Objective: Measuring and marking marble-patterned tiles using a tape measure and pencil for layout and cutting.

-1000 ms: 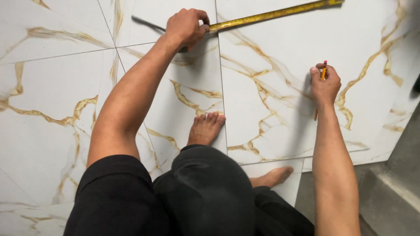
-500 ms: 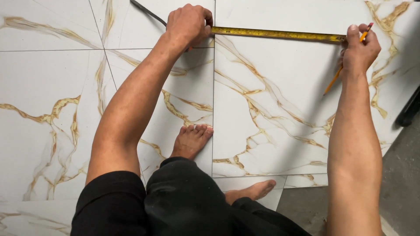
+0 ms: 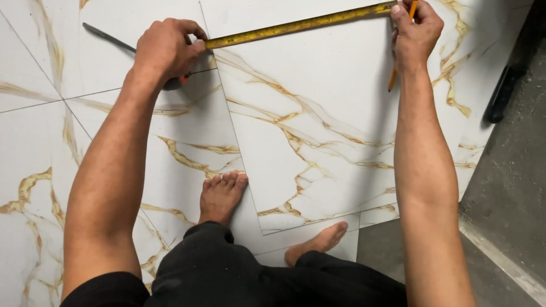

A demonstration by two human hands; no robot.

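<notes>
in the head view, the left hand (image 3: 168, 51) is clenching down on the case of a tape measure (image 3: 296, 25), pinning it to the floor at the near-left corner of a loose tile (image 3: 318, 131). the yellow blade is stretching stiff and slightly slanted across the tile's far edge to the right hand (image 3: 415, 34). that hand is pressing the blade's far end with its fingers while gripping a pencil (image 3: 398, 62), an orange one pointing down toward the tile.

the tile is lying flat on top of the laid floor tiles (image 3: 51, 142), skewed against their joints, with a bare foot (image 3: 220, 196) touching its near-left edge. it looks glossy white with gold veins, hard, square-cornered and smooth. it is probably heavy, slippery and brittle at the corners, so it seems best held by two opposite edges. the blade is thin springy metal, likely to buckle unless held at both ends.

a dark bar (image 3: 503, 94) is lying on the grey concrete (image 3: 512, 187) to the right.
</notes>
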